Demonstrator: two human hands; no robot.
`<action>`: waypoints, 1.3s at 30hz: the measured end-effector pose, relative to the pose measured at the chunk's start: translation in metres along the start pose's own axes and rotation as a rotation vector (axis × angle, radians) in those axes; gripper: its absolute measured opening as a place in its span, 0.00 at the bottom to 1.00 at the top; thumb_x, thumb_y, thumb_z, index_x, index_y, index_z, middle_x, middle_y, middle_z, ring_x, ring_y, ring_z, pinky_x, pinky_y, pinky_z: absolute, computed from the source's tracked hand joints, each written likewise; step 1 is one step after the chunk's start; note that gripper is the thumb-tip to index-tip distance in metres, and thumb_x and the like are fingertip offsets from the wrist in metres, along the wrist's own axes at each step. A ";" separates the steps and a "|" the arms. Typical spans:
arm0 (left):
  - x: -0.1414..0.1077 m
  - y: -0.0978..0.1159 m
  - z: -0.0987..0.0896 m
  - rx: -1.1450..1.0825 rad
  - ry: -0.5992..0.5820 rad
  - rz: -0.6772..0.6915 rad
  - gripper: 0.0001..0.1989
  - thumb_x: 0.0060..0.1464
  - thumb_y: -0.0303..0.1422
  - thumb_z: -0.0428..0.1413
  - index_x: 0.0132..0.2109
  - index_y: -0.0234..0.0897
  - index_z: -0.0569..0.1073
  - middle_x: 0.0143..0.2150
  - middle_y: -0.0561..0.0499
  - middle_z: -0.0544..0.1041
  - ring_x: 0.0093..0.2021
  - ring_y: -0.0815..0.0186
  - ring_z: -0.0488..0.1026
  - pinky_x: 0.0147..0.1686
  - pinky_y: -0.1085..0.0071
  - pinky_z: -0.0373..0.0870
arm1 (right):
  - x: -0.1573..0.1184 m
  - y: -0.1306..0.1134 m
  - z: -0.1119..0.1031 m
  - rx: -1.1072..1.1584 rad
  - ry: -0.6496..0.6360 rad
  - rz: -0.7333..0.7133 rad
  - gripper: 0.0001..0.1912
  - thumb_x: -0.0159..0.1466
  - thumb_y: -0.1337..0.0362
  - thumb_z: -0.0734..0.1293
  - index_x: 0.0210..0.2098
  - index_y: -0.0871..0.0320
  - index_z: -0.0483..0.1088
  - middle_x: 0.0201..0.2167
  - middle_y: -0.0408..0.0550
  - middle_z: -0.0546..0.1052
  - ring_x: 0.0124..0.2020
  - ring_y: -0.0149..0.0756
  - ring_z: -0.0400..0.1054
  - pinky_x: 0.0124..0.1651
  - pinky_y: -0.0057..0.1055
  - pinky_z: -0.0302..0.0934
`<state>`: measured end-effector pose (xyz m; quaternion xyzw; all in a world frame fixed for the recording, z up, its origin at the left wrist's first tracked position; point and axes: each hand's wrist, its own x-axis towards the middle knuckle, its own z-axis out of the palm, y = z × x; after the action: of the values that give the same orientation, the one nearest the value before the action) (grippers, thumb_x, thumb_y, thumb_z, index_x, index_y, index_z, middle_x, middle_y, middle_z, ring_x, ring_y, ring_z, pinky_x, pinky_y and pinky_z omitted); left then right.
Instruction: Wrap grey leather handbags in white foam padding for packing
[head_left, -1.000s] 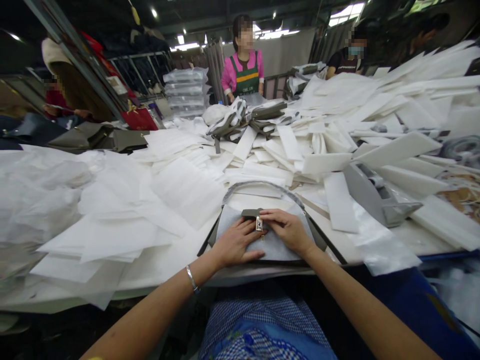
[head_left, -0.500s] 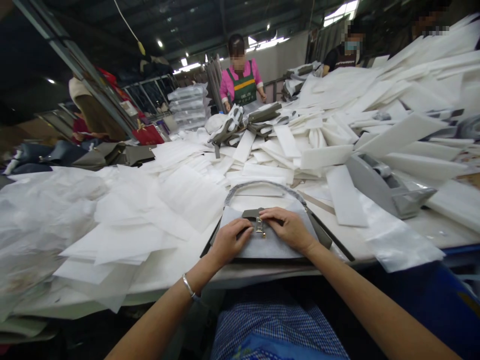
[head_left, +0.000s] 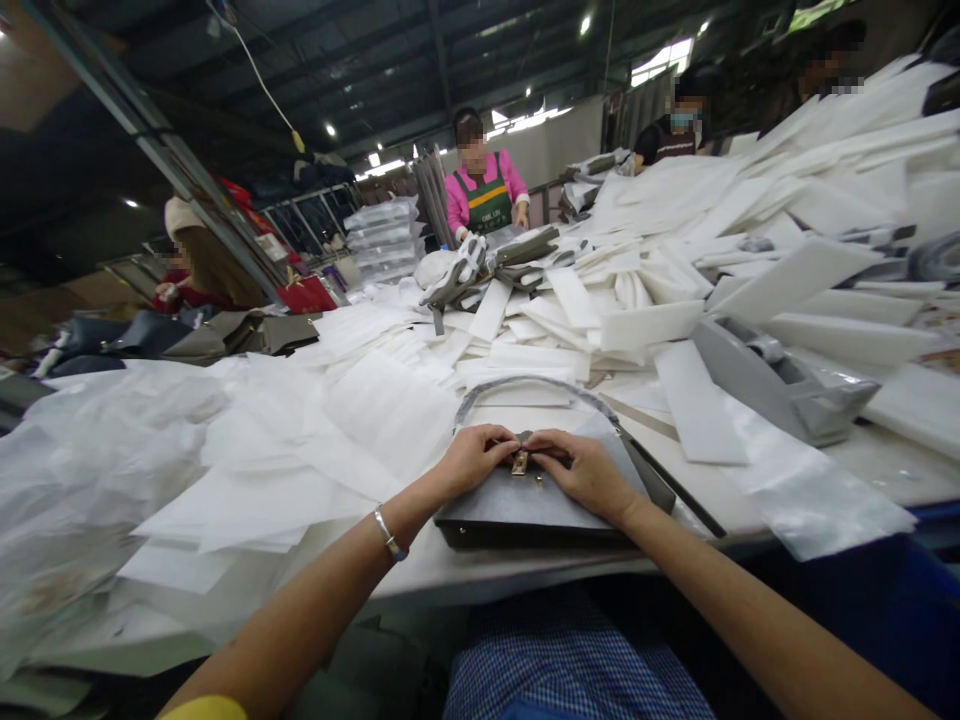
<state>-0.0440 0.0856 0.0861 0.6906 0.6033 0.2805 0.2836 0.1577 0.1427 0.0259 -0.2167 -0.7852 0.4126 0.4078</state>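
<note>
A dark grey handbag [head_left: 480, 533] lies at the table's front edge, a pale protective sheet [head_left: 502, 510] over its front. Its wrapped handle [head_left: 540, 382] arches away from me. My left hand [head_left: 474, 462] and my right hand [head_left: 585, 475] meet at the bag's closure strap, fingers pinched on it from both sides. Between the fingertips shows the gold-coloured metal clasp [head_left: 519, 463] on that strap. Just below and to the right, a small metal fitting [head_left: 539, 481] stands out of the sheet. My fingers partly cover the strap.
White foam sheets [head_left: 217, 490] are heaped on the left, with foam strips [head_left: 652, 325] piled ahead and right. A plastic-wrapped grey bag [head_left: 772, 380] lies to the right. Grey bags [head_left: 225, 335] sit far left. A co-worker in a green apron [head_left: 487, 205] stands across the table.
My hands have drawn together on the strap, and its clasp is now tilted up between my fingertips. The left hand has moved up from the bag's front. The camera view has shifted slightly.
</note>
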 end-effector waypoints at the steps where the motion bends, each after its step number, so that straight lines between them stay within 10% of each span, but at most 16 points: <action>1: 0.002 -0.002 -0.002 -0.018 -0.035 -0.008 0.11 0.60 0.38 0.56 0.40 0.37 0.79 0.36 0.50 0.82 0.37 0.64 0.78 0.40 0.70 0.71 | 0.000 0.000 0.001 0.042 -0.005 0.034 0.12 0.65 0.66 0.67 0.48 0.51 0.69 0.43 0.45 0.82 0.47 0.39 0.77 0.53 0.39 0.71; 19: 0.034 0.000 -0.022 0.013 -0.458 -0.080 0.12 0.54 0.40 0.61 0.37 0.35 0.79 0.26 0.53 0.77 0.28 0.67 0.74 0.30 0.74 0.69 | -0.002 -0.002 0.000 0.003 -0.035 0.054 0.08 0.64 0.68 0.65 0.43 0.51 0.67 0.41 0.44 0.81 0.47 0.38 0.77 0.52 0.37 0.71; 30: 0.012 0.023 -0.018 0.327 -0.242 0.150 0.05 0.59 0.33 0.54 0.36 0.39 0.73 0.36 0.51 0.75 0.39 0.62 0.70 0.41 0.69 0.65 | -0.002 -0.002 0.001 0.021 -0.006 0.048 0.09 0.63 0.67 0.66 0.43 0.51 0.68 0.40 0.43 0.81 0.43 0.37 0.77 0.49 0.36 0.71; 39: 0.002 0.030 -0.013 0.062 -0.168 0.101 0.08 0.63 0.37 0.52 0.37 0.39 0.68 0.29 0.54 0.75 0.32 0.66 0.72 0.38 0.69 0.69 | -0.002 0.000 0.001 0.019 -0.001 0.038 0.08 0.64 0.67 0.66 0.42 0.51 0.67 0.40 0.43 0.80 0.43 0.36 0.77 0.50 0.35 0.70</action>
<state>-0.0329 0.0846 0.1172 0.7497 0.5501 0.2167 0.2973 0.1579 0.1406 0.0249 -0.2275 -0.7772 0.4276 0.4017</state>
